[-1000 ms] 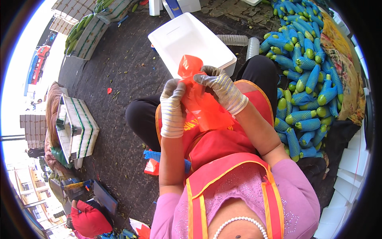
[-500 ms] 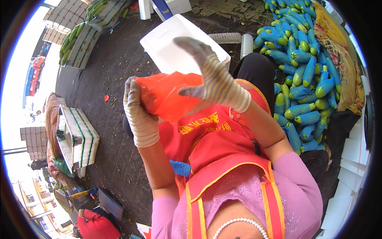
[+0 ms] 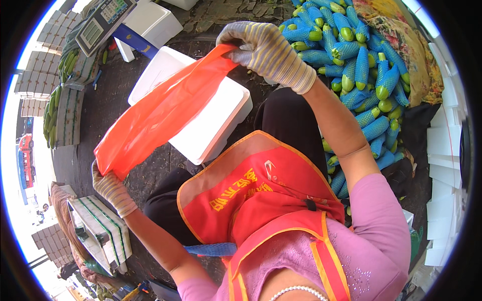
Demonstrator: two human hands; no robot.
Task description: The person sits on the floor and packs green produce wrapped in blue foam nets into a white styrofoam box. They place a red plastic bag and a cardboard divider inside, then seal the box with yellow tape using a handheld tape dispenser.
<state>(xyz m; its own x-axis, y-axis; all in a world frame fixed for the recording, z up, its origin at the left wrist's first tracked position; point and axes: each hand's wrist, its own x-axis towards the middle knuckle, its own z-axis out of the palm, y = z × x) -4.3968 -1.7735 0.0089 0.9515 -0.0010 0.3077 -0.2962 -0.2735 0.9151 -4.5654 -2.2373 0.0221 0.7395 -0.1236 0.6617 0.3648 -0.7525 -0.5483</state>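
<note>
A thin red plastic bag (image 3: 165, 118) is stretched out between my two gloved hands. My left hand (image 3: 114, 191), in a striped work glove, is closed on the bag's lower left end. At its upper right end, my right hand (image 3: 271, 52) pinches the other edge with fingers folded in. Beneath the bag stands a white foam box (image 3: 211, 120), partly hidden by the red plastic. Both arms are spread wide, and the bag hangs in a slanting band over the box.
Many green zucchini in blue foam nets (image 3: 361, 75) are heaped at the right beside a flowered cloth (image 3: 411, 55). A scale (image 3: 105, 22) stands at the upper left, near another white foam box (image 3: 150, 25). A white crate (image 3: 103, 226) lies at the left.
My hands have moved apart, the left one down and left, the right one up. The crumpled bag is now drawn out long, and my right hand has closed on its edge.
</note>
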